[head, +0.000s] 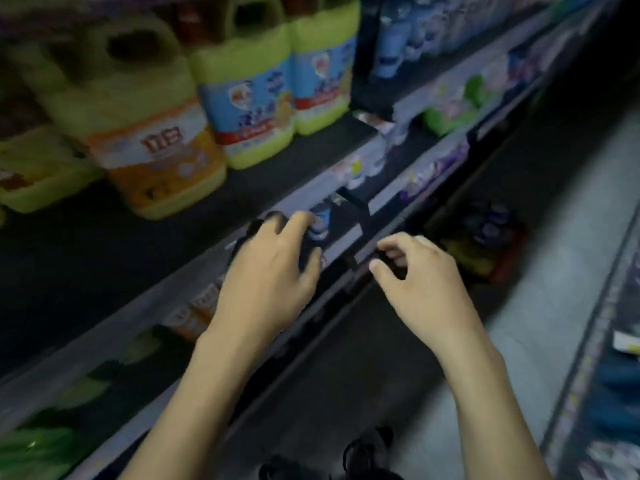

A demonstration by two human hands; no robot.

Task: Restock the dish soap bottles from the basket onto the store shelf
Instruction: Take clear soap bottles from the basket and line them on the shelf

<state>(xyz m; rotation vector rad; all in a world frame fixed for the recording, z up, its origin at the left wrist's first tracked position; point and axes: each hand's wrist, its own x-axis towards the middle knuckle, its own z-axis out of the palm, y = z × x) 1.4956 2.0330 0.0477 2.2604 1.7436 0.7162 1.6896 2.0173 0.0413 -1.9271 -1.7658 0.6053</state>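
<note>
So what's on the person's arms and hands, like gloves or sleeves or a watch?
Nothing that shows. The left hand and right hand have no gloves, and both forearms are bare down to the picture's edge, no sleeves. I see no watch, bracelet or ring, though the picture is blurry.

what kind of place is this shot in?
Most likely a shop aisle, in the cleaning-products section: tiered shelves with price labels along the front edge, rows of yellow-green handled jugs, and a red basket of goods on the floor.
</note>
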